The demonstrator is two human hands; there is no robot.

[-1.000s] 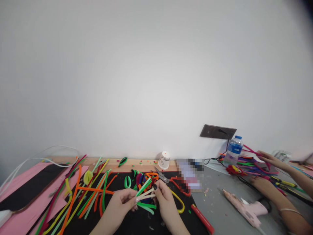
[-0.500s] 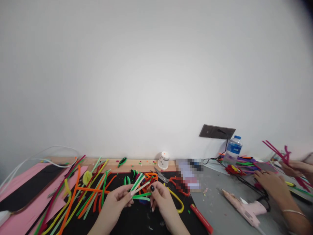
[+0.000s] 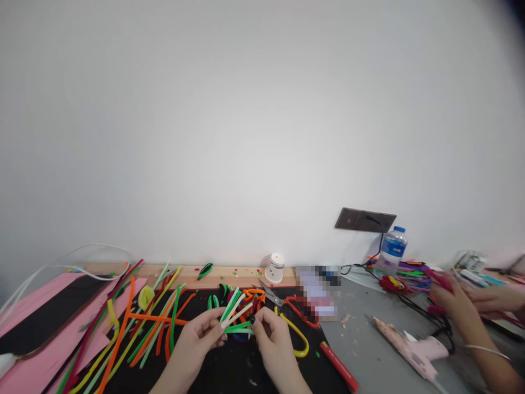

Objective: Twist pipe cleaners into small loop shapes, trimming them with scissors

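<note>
My left hand [image 3: 200, 339] pinches a small bundle of green and white pipe cleaners [image 3: 233, 307] that fans upward above the black mat [image 3: 229, 368]. My right hand [image 3: 268, 334], with dark nail polish, has its fingers closed at the right ends of the green strips [image 3: 240, 328] that reach across from the left hand. Just behind the hands lie orange looped pipe cleaners [image 3: 255, 296] and scissors [image 3: 271, 295]. A yellow loop [image 3: 301, 334] rests to the right of my right hand.
Loose coloured pipe cleaners [image 3: 153, 328] and pink sheets [image 3: 41, 372] lie left. A white cup [image 3: 274, 268] stands near the wall. On the right are a red-handled tool [image 3: 338, 366], a pink glue gun [image 3: 414, 350], a water bottle [image 3: 392, 251] and another person's hands [image 3: 455, 306].
My right hand has turned slightly, and its fingers are drawn closer together at the green strips. The other person's hands have moved, bringing the magenta pipe cleaners lower and to the left.
</note>
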